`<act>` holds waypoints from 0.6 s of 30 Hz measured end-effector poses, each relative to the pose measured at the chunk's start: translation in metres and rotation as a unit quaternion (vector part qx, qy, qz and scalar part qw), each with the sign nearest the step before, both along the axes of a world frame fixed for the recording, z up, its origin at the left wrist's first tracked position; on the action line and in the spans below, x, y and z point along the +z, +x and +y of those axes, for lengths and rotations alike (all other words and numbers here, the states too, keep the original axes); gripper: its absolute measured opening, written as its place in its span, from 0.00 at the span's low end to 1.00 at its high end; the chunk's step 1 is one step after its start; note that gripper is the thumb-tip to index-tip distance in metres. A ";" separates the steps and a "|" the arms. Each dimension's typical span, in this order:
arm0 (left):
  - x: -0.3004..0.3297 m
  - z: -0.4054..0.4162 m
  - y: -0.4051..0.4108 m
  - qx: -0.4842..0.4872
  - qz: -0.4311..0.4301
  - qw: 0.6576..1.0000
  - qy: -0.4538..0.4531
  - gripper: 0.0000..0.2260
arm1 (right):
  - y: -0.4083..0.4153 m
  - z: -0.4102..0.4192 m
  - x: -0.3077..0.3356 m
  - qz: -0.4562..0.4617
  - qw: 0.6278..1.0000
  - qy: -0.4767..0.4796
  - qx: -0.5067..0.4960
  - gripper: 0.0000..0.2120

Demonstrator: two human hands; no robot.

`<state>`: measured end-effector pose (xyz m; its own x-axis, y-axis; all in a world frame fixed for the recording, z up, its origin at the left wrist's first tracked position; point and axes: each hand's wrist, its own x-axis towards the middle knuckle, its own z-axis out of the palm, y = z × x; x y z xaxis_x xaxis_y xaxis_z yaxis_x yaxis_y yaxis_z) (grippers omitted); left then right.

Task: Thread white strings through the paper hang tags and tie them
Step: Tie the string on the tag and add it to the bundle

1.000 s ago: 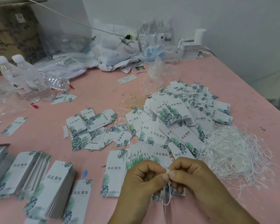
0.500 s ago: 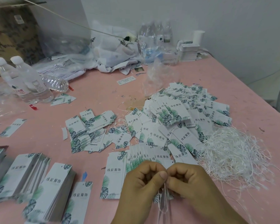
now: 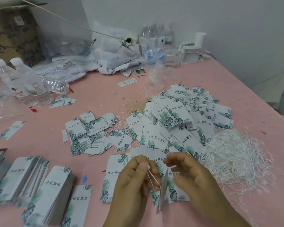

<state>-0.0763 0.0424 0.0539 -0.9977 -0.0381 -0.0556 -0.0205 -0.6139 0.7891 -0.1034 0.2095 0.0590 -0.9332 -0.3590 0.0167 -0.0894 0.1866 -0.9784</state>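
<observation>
My left hand [image 3: 134,182] pinches the top of a white string loop [image 3: 152,177] between thumb and forefinger. Two strands run down to a leaf-printed paper hang tag [image 3: 162,194], which dangles edge-on between my hands. My right hand [image 3: 192,176] is blurred, just right of the tag, with fingers loosely curled and nothing seen in them. A tangle of loose white strings [image 3: 236,158] lies to the right. A row of fanned tags [image 3: 115,171] lies under my hands.
A heap of strung tags [image 3: 187,115] fills the middle of the pink table [image 3: 246,99]. Neat tag stacks [image 3: 52,194] sit at the lower left, scattered tags [image 3: 88,128] in the centre. Water bottles [image 3: 28,82] stand at the left; plastic bags [image 3: 115,51] are at the back.
My hands were pressed together on the string. They have come apart: the right hand has moved right off the string, and the tag now hangs from the loop in my left hand.
</observation>
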 end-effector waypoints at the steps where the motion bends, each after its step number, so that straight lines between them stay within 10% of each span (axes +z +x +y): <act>1: 0.001 -0.001 -0.001 -0.011 -0.003 0.999 0.048 0.11 | 0.000 0.000 -0.001 -0.007 0.999 0.015 0.033 0.24; 8: 0.009 -0.008 0.000 -0.050 -0.025 0.977 0.207 0.14 | 0.005 -0.012 -0.008 0.001 0.986 0.109 0.126 0.18; 12: 0.010 -0.014 -0.003 -0.041 -0.031 0.964 0.262 0.13 | 0.009 -0.013 -0.011 -0.045 0.986 0.034 0.159 0.02; 18: 0.008 -0.018 -0.012 0.118 -0.087 0.966 0.213 0.07 | 0.005 -0.008 -0.008 -0.174 0.975 -0.079 0.110 0.10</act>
<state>-0.0879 0.0244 0.0620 -0.9382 -0.2009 -0.2819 0.0509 -0.8856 0.4616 -0.0982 0.2011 0.0509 -0.7928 -0.5698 -0.2162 0.2332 0.0442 -0.9714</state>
